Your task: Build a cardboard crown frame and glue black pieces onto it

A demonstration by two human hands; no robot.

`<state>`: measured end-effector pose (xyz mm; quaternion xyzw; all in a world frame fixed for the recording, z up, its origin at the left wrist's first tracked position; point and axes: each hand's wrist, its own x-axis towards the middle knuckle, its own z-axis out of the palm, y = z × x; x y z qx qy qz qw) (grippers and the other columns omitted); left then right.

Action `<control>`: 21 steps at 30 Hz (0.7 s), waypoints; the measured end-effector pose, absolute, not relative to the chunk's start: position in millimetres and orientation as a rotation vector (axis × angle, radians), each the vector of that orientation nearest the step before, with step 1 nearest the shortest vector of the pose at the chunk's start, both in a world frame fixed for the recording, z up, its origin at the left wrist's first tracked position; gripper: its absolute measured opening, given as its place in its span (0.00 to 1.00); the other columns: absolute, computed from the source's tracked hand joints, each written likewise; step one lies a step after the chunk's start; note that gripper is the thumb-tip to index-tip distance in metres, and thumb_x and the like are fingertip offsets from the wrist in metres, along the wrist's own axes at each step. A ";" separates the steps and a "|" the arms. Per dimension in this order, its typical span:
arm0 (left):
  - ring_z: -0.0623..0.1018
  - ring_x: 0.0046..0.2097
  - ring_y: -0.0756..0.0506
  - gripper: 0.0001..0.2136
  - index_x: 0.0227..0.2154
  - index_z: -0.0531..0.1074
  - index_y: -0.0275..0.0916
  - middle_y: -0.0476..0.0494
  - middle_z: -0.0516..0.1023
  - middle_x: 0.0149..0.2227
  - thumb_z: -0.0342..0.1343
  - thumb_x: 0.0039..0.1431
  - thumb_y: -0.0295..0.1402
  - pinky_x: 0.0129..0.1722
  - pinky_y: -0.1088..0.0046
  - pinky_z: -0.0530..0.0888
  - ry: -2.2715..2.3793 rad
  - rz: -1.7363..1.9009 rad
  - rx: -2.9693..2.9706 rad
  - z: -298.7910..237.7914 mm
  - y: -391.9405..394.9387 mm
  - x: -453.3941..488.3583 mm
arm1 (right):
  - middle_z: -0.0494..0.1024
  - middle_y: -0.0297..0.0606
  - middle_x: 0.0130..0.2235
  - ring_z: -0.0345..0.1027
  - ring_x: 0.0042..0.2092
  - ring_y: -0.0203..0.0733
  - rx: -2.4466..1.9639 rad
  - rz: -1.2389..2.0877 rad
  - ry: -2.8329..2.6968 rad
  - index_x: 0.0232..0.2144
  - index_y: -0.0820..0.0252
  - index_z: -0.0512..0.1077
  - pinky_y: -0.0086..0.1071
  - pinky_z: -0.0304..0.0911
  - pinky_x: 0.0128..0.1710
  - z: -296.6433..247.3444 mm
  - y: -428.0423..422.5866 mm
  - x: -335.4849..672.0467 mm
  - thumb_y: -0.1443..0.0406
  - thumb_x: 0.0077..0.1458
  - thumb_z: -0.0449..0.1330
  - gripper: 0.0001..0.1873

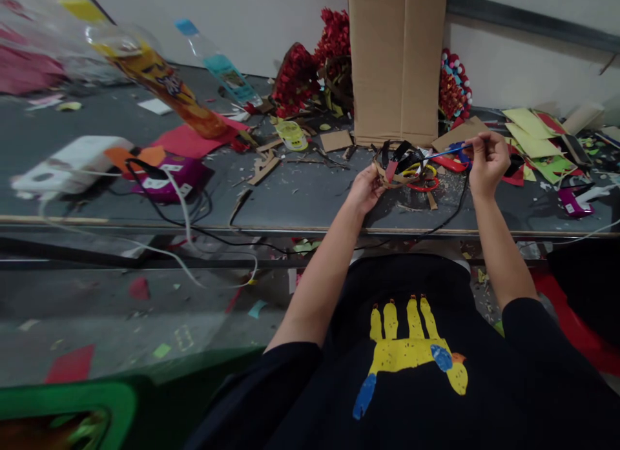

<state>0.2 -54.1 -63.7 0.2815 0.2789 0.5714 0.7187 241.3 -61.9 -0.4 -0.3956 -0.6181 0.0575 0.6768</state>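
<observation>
My left hand (367, 188) is closed around a small craft piece (405, 166) made of looped paper strips in brown, black, yellow and red, held just above the grey table (300, 198). My right hand (487, 161) is closed in a pinch on a thin blue strip (448, 152) that runs from the fingers to the craft piece. A black cable passes under my right wrist.
A tall cardboard sheet (396, 62) stands behind the craft piece, flanked by red paper flower decorations (310, 69). Coloured paper sheets (537, 140) lie at right. Plastic bottles (159, 75), a white device (72, 163), cables and paper scraps lie at left. A green chair (72, 411) stands lower left.
</observation>
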 end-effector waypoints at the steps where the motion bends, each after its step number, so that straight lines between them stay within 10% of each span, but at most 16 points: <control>1: 0.63 0.16 0.58 0.11 0.24 0.64 0.36 0.53 0.69 0.19 0.55 0.59 0.34 0.13 0.84 0.51 0.617 1.265 0.621 -64.0 -53.9 0.2 | 0.78 0.33 0.34 0.76 0.40 0.39 -0.884 0.141 -1.391 0.39 0.51 0.67 0.37 0.75 0.39 -0.2 -62.1 240.8 0.49 0.56 0.53 0.17; 21: 0.62 0.16 0.59 0.11 0.24 0.64 0.35 0.53 0.69 0.19 0.53 0.60 0.33 0.13 0.83 0.51 0.635 1.274 0.575 -59.0 -56.6 0.9 | 0.77 0.32 0.31 0.76 0.41 0.40 -0.892 0.247 -1.257 0.35 0.55 0.67 0.38 0.74 0.42 1.9 -75.8 231.9 0.51 0.54 0.57 0.15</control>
